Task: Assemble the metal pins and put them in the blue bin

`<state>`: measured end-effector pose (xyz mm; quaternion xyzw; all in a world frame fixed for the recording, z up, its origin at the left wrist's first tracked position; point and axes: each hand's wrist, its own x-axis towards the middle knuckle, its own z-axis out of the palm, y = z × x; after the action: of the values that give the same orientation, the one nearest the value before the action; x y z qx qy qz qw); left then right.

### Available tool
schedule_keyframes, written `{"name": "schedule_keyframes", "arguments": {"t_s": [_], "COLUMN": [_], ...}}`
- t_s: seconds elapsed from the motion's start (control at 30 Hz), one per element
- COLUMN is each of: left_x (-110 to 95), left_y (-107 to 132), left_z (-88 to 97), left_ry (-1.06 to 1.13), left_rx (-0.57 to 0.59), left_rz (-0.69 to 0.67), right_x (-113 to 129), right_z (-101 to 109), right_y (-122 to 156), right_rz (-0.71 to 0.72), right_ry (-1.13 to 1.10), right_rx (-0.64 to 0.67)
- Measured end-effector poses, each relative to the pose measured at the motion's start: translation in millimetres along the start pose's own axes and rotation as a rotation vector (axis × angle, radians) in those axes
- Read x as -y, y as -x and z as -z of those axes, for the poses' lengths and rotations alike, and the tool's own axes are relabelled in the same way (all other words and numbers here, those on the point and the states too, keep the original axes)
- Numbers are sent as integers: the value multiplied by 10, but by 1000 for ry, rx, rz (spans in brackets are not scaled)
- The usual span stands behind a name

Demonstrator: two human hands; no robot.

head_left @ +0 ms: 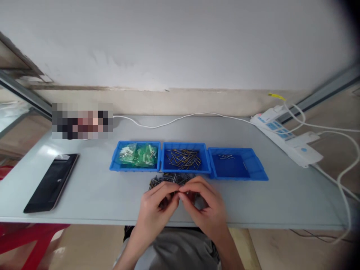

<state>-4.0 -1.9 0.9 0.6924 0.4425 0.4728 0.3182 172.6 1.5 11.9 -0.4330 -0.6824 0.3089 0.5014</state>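
Note:
My left hand [159,202] and my right hand [205,204] meet fingertip to fingertip above the front part of the table. Both are closed in a pinch; whatever sits between the fingertips is too small to make out. Behind and partly under them lies a pile of thin metal pins [168,178], which my hands partly cover. Beyond the pile, the middle blue tray [186,171] holds many similar pins. The left blue tray [135,170] contains small green and clear plastic packets [140,155]. In the right blue tray [233,165] lie a few pins [226,156].
A dark tablet-like device [52,183] rests on the left of the grey table [98,195]. At the right stands a white power strip [284,135] with plugs and loose white cables [345,180]. A pixelated patch hides something at the back left. A red stool [36,240] is below left.

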Motion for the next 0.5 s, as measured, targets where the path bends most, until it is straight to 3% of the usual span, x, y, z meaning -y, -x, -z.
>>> {"name": "schedule_keyframes", "arguments": {"t_s": [0.3, 0.5], "left_x": [12, 46], "left_y": [2, 10], "left_z": [-8, -8], "left_ry": [-66, -85], "left_rx": [-55, -69], "left_rz": [18, 58], "right_x": [-57, -81], "right_z": [-51, -71], "right_y": [125, 117], "right_rz": [-50, -43], "right_ry": [-110, -42], "right_rx": [-27, -28]}}
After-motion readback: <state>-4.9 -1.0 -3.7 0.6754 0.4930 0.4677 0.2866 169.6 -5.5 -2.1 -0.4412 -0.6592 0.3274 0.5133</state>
